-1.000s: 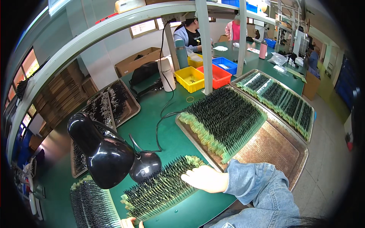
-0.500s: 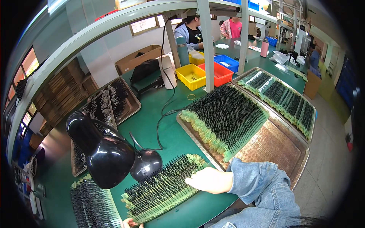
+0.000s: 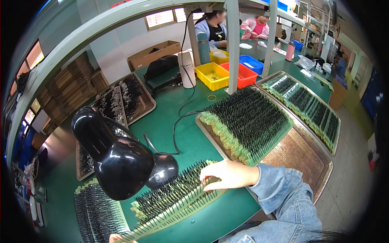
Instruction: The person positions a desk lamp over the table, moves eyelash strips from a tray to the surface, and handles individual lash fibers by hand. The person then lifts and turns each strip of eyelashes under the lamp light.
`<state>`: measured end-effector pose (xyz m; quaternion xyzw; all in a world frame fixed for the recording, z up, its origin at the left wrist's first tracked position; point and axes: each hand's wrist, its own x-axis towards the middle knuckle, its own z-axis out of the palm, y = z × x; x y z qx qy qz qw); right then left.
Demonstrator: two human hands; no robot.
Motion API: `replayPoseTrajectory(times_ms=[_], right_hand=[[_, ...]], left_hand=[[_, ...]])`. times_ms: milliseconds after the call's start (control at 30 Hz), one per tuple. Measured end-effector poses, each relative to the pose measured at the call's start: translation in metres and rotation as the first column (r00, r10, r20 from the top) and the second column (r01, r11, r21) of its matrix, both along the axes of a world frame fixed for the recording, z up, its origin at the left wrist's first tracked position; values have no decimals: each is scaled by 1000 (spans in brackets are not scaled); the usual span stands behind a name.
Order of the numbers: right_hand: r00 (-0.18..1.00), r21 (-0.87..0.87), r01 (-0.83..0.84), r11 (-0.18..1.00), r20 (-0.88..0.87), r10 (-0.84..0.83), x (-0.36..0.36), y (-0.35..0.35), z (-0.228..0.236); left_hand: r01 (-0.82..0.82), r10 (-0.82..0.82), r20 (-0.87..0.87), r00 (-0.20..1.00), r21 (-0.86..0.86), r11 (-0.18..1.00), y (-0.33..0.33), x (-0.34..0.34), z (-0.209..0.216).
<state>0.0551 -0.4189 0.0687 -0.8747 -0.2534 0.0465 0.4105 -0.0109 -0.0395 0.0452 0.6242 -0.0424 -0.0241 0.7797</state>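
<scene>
A row of pale green strips bearing upright black pins (image 3: 168,188) lies on the green table before me. The front strip (image 3: 164,216) stands apart from the others toward me, a gap showing between them. My right hand (image 3: 229,174) grips this strip near its right end, thumb in front and fingers curled behind. At the bottom edge of the picture, my left hand (image 3: 120,238) holds the strip's left end. Only part of that hand shows.
A black desk lamp (image 3: 125,164) leans close to the strips. Left of it lies another pinned bundle (image 3: 97,210). Metal trays with pinned strips (image 3: 251,121) stand right. Yellow (image 3: 212,77), red (image 3: 242,76) and blue bins (image 3: 252,64) sit behind; two people work beyond.
The front strip has come away from the bundle toward me. My right hand has curled round its right end, and my left hand has shifted left and down with the other end.
</scene>
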Motion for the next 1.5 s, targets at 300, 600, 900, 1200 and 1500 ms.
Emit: replayPoseTrajectory(times_ms=[300, 600, 900, 1200, 1500], right_hand=[[821, 502, 323, 802, -570, 27, 19, 3, -18], [775, 453, 399, 797, -631, -30, 10, 18, -15], [824, 435, 349, 830, -564, -51, 9, 18, -19], [810, 418, 402, 815, -577, -103, 14, 17, -18], [819, 485, 515, 706, -522, -238, 21, 22, -29]], left_hand=[[-404, 393, -100, 914, -150, 902, -20, 36, -41], [-447, 394, -214, 894, -358, 820, -17, 40, -41], [-443, 382, -225, 896, -416, 794, -7, 36, -54], [-521, 486, -189, 853, -348, 779, -26, 38, -37], [-403, 410, -34, 912, -275, 873, -33, 38, -31]])
